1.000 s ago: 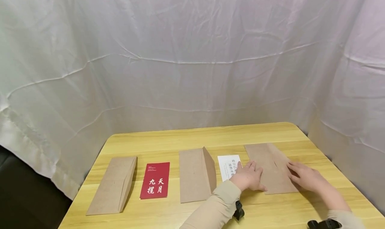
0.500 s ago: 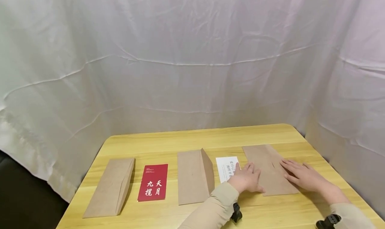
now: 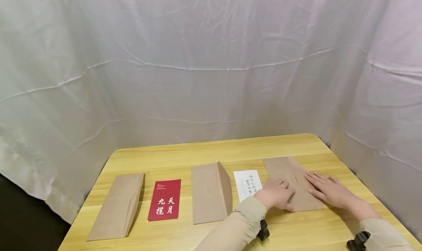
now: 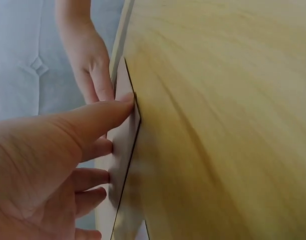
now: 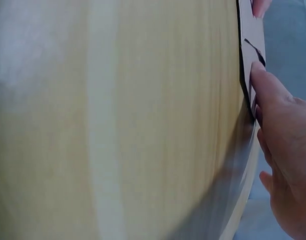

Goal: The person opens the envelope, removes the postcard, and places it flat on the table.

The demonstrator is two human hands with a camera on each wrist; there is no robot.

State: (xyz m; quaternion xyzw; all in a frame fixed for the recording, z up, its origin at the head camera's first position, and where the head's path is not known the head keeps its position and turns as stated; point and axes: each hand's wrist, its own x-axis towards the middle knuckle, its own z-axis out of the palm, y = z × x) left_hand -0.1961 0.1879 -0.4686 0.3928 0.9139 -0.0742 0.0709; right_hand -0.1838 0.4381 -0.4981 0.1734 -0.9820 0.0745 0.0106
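Observation:
A brown paper envelope [image 3: 280, 167] lies on the right part of the table, its flap on the right side and a short dark slit near its middle. My left hand [image 3: 277, 195] rests on its left part, fingers loosely bent. In the left wrist view, the left thumb touches the near edge of the envelope [image 4: 123, 145], with other fingertips against its face. My right hand [image 3: 331, 190] lies with extended fingers on the flap side; the right wrist view has its thumb on the envelope [image 5: 250, 30]. A white printed card [image 3: 246, 183] lies left of the left hand, partly hidden.
A second brown envelope [image 3: 207, 194] with a raised flap lies mid-table. Left of it are a red card [image 3: 164, 199] with white characters and a third envelope [image 3: 115, 207]. The wooden table [image 3: 211, 152] is enclosed by pale curtains [image 3: 211, 60].
My left hand has shifted right onto the envelope, its fingers more bent, and uncovers more of the white card. The right hand reaches slightly further over the flap. The head view has drifted slightly.

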